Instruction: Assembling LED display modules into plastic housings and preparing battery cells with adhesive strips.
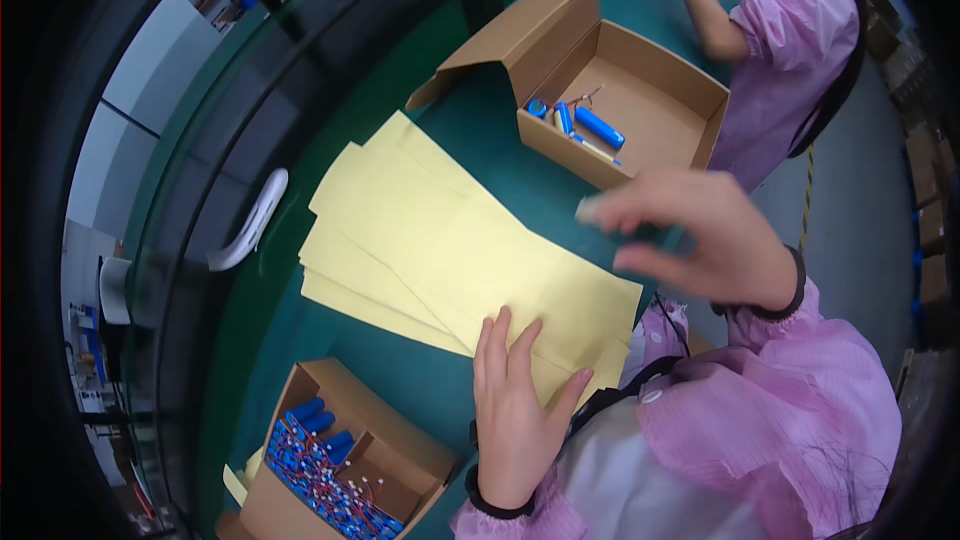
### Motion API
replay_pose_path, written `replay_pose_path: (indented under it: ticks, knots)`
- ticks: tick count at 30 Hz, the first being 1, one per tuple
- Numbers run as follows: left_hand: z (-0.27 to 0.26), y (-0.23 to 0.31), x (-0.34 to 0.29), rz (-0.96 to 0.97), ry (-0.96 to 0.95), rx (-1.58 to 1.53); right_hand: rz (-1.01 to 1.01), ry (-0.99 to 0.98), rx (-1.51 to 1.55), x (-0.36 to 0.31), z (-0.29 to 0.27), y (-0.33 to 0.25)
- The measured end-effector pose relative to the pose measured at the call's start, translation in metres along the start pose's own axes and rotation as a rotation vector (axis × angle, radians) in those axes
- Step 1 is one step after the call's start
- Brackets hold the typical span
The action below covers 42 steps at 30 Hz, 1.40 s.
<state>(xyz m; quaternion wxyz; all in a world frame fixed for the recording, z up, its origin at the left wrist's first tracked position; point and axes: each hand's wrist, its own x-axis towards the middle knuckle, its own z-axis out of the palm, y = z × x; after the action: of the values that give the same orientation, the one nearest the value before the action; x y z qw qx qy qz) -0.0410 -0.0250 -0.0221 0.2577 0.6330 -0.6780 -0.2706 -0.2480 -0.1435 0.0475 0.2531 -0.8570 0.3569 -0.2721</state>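
My left hand (517,402) lies on the near edge of a fanned stack of yellow paper sheets (420,230), its fingers spread and nothing gripped. Raised beyond the right end of the sheets is my right hand (705,235), blurred by motion. Its thumb and fingers are apart, and I see nothing held between them. Just past that hand stands an open cardboard box (680,80) with its lid folded back. Inside it are a few blue cylindrical battery packs (600,127), some with thin wires, gathered in the left corner.
At the lower left, another cardboard box (400,420) holds many blue battery packs (320,465) with red wires and white connectors. A co-worker in a pink sleeve (805,15) works at the far right. A curved white object (258,220) is beyond the sheets on the green table (385,370).
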Motion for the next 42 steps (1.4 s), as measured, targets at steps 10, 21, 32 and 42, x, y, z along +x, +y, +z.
replay_pose_path:
  ticks: [10, 21, 32, 42]
  knots:
    - [0.004, 0.006, 0.002, 0.061, -0.094, 0.061, 0.21, -0.384, -0.145, -0.023, 0.037, 0.016]
    - [0.007, 0.028, 0.002, 0.226, -0.23, 0.115, 0.087, -0.08, -0.118, -0.028, 0.015, 0.038]
    - [-0.004, 0.032, -0.008, 0.09, -0.125, 0.052, -0.203, 0.259, 0.412, 0.002, 0.017, 0.006]
    - [-0.089, 0.005, -0.094, -0.514, 0.554, 0.047, -0.577, -0.03, 0.499, 0.087, 0.081, -0.025]
